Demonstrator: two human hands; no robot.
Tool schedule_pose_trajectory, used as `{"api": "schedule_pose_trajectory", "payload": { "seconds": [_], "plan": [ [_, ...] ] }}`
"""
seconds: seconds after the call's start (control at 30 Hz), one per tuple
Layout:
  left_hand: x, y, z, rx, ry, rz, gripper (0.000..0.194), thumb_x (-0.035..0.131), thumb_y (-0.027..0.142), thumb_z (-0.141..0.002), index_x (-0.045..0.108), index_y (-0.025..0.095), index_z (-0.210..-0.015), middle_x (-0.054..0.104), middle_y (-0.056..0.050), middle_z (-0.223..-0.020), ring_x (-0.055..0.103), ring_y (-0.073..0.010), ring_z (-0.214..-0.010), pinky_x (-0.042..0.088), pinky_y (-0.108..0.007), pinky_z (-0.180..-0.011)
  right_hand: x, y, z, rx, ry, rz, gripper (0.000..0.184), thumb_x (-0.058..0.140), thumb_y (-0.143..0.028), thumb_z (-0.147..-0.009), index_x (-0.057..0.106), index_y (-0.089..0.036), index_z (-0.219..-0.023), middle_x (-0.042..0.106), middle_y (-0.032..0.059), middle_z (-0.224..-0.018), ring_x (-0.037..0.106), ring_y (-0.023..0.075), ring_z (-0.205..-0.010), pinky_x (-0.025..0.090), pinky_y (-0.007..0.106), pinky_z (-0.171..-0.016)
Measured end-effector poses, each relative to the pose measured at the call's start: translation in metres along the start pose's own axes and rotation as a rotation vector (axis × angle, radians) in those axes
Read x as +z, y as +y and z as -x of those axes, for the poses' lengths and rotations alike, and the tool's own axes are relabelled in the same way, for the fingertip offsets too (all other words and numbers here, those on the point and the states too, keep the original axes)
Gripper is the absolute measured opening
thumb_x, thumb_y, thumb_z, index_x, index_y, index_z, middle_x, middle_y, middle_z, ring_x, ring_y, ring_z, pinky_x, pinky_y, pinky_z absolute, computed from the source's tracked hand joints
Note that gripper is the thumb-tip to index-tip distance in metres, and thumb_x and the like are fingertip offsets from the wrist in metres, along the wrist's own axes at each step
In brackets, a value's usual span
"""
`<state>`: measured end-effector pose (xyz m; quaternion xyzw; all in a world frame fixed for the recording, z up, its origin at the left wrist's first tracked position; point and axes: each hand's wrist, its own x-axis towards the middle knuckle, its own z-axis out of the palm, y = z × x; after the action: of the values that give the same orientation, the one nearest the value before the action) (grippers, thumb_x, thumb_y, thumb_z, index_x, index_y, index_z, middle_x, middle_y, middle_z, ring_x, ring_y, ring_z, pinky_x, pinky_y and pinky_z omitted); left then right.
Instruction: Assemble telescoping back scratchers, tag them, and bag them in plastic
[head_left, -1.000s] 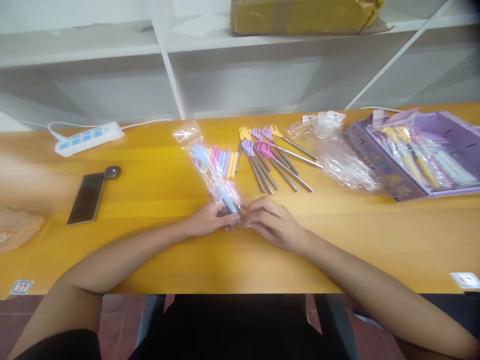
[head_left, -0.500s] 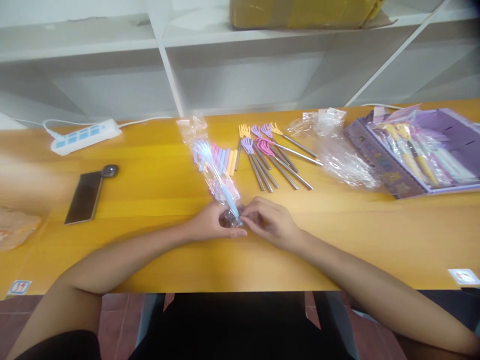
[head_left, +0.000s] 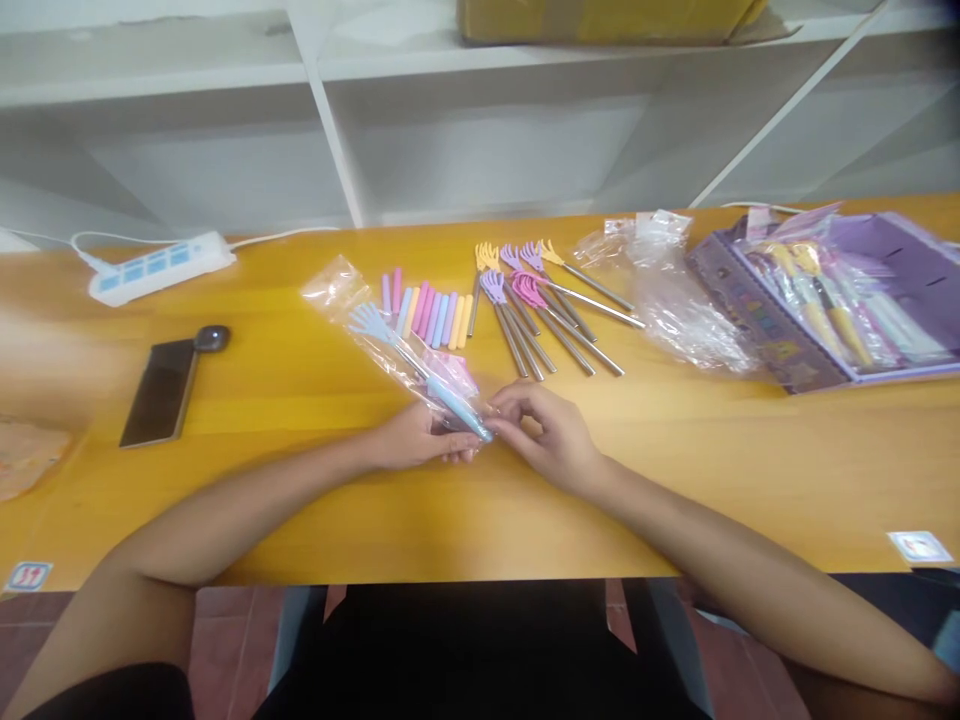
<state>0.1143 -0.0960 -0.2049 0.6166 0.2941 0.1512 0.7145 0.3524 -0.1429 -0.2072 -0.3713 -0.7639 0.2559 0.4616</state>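
A light blue back scratcher point(head_left: 448, 396) lies inside a clear plastic bag point(head_left: 335, 287), its claw end pointing away to the upper left. My left hand point(head_left: 421, 437) is closed around the bagged handle, with the thumb along its near side. At the handle's end, my right hand point(head_left: 546, 432) pinches the edge of the bag between thumb and fingertips. Beyond my hands lies a row of pastel handle sleeves point(head_left: 431, 312) in pink, purple, blue and yellow. To their right are several back scratcher rods point(head_left: 559, 315) with coloured claws and bare metal shafts.
Empty clear bags point(head_left: 694, 310) are heaped right of the rods, beside a purple box point(head_left: 795, 345) holding packaged pieces. At the left are a power strip point(head_left: 163, 268), a phone point(head_left: 159, 392) and a small dark mouse-shaped object point(head_left: 212, 338). White shelving point(head_left: 480, 140) rises behind the table.
The bagged back scratcher has tilted further left, its claw end swinging toward the left. My left thumb has closed down onto the handle, while my right hand stays at its end.
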Motion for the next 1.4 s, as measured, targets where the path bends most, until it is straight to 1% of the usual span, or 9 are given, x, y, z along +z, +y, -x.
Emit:
{"api": "schedule_pose_trajectory", "payload": {
  "seconds": [0.23, 0.33, 0.43, 0.6, 0.73, 0.9, 1.07, 1.17, 1.4],
  "plan": [
    [-0.003, 0.0, -0.001, 0.036, -0.097, 0.019, 0.042, 0.078, 0.056, -0.097, 0.07, 0.015, -0.097, 0.073, -0.004, -0.081, 0.069, -0.0138, -0.074, 0.054, -0.026, -0.067, 0.001, -0.002, 0.001, 0.178, 0.038, -0.12, 0.02, 0.074, -0.036, -0.105, 0.064, -0.02, -0.112, 0.068, 0.0, -0.084, 0.065, 0.0105, -0.07, 0.055, 0.024, -0.067],
    [-0.003, 0.003, -0.001, 0.075, -0.134, 0.012, 0.043, 0.075, 0.056, -0.1, 0.067, 0.015, -0.091, 0.072, -0.005, -0.081, 0.068, -0.0136, -0.074, 0.053, -0.026, -0.068, 0.0, -0.001, -0.001, 0.223, 0.008, -0.13, 0.021, 0.072, -0.038, -0.105, 0.063, -0.02, -0.112, 0.062, -0.002, -0.079, 0.059, 0.0098, -0.065, 0.05, 0.023, -0.062],
    [-0.001, 0.003, 0.001, 0.097, -0.144, 0.026, 0.043, 0.075, 0.056, -0.1, 0.065, 0.016, -0.093, 0.072, -0.005, -0.082, 0.068, -0.0147, -0.075, 0.054, -0.028, -0.071, -0.002, 0.002, -0.001, 0.296, -0.095, -0.158, 0.029, 0.073, -0.045, -0.104, 0.06, -0.02, -0.111, 0.06, -0.002, -0.08, 0.054, 0.0102, -0.064, 0.044, 0.023, -0.058],
    [0.002, -0.001, 0.005, 0.146, -0.15, 0.025, 0.037, 0.073, 0.052, -0.103, 0.065, 0.016, -0.102, 0.071, -0.004, -0.084, 0.069, -0.0163, -0.08, 0.056, -0.031, -0.077, -0.005, 0.0, -0.001, 0.425, -0.321, -0.253, 0.044, 0.065, -0.062, -0.105, 0.063, -0.019, -0.099, 0.068, 0.0025, -0.08, 0.057, 0.014, -0.07, 0.05, 0.027, -0.067],
    [0.001, -0.002, 0.006, 0.136, -0.158, -0.001, 0.034, 0.074, 0.049, -0.103, 0.067, 0.016, -0.105, 0.071, -0.004, -0.087, 0.07, -0.0156, -0.08, 0.057, -0.03, -0.077, -0.007, -0.005, -0.003, 0.384, -0.469, -0.335, 0.051, 0.059, -0.064, -0.108, 0.075, -0.016, -0.101, 0.075, 0.0047, -0.088, 0.066, 0.0164, -0.079, 0.055, 0.027, -0.078],
    [0.002, -0.001, 0.004, 0.087, -0.156, -0.008, 0.044, 0.081, 0.056, -0.096, 0.068, 0.015, -0.106, 0.073, -0.005, -0.086, 0.072, -0.0166, -0.078, 0.059, -0.03, -0.074, -0.005, -0.009, -0.006, 0.331, -0.532, -0.398, 0.053, 0.056, -0.06, -0.111, 0.082, -0.015, -0.103, 0.081, 0.006, -0.102, 0.076, 0.0182, -0.094, 0.057, 0.026, -0.09],
    [0.003, -0.001, 0.002, 0.092, -0.18, -0.059, 0.045, 0.076, 0.059, -0.099, 0.07, 0.015, -0.103, 0.075, -0.005, -0.081, 0.074, -0.0169, -0.075, 0.059, -0.029, -0.073, -0.003, -0.011, -0.007, 0.327, -0.539, -0.424, 0.055, 0.048, -0.054, -0.116, 0.085, -0.016, -0.104, 0.083, 0.0059, -0.106, 0.078, 0.0156, -0.098, 0.057, 0.023, -0.094],
    [0.003, -0.002, 0.002, 0.093, -0.188, -0.113, 0.049, 0.069, 0.062, -0.103, 0.072, 0.014, -0.099, 0.077, -0.007, -0.079, 0.074, -0.0162, -0.072, 0.058, -0.027, -0.071, -0.003, -0.012, -0.006, 0.292, -0.542, -0.405, 0.057, 0.044, -0.053, -0.118, 0.086, -0.018, -0.102, 0.082, 0.0061, -0.105, 0.075, 0.0141, -0.093, 0.057, 0.024, -0.095],
    [0.004, -0.002, 0.003, 0.08, -0.213, -0.05, 0.055, 0.057, 0.067, -0.108, 0.067, 0.014, -0.093, 0.079, -0.01, -0.079, 0.072, -0.0153, -0.066, 0.054, -0.026, -0.064, -0.004, -0.014, -0.008, 0.313, -0.493, -0.388, 0.067, 0.043, -0.069, -0.113, 0.082, -0.02, -0.089, 0.077, 0.006, -0.089, 0.069, 0.0162, -0.081, 0.059, 0.03, -0.087]
  ]
}}
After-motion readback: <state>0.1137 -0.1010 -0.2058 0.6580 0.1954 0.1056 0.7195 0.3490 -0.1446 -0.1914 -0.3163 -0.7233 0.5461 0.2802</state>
